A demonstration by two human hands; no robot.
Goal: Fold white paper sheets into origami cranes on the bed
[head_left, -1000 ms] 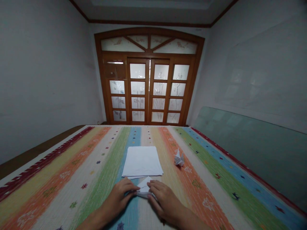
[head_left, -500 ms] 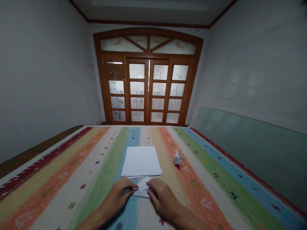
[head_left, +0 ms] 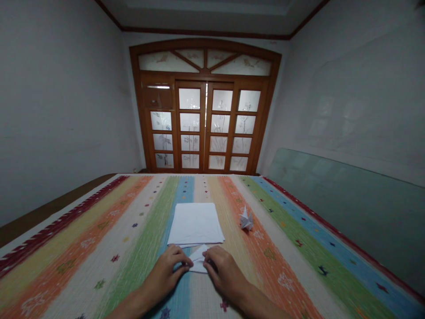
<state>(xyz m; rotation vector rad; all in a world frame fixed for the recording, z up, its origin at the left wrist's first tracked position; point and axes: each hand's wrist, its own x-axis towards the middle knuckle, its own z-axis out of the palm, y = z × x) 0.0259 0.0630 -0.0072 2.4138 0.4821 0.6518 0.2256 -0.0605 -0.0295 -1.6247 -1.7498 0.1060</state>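
Note:
A small piece of folded white paper (head_left: 198, 260) lies on the striped cloth between my two hands. My left hand (head_left: 171, 268) pinches its left corner, thumb and forefinger closed together. From the other side, my right hand (head_left: 224, 269) grips the right edge, its fingertips near the upper point and its thumb lower down. Part of the paper is hidden under the right fingers. Just beyond it rests a stack of white paper sheets (head_left: 196, 223), squared to the table. A folded paper crane (head_left: 246, 220) stands to the right of the stack.
The table is covered by a striped, patterned tablecloth (head_left: 133, 248). A pale green glass panel (head_left: 348, 199) leans along the right wall. Wooden doors with glass panes (head_left: 206, 124) are at the far end of the room.
My left fingers have shifted slightly to the right along the folded paper's left corner. My right hand has barely moved. The stack and the crane are where they were.

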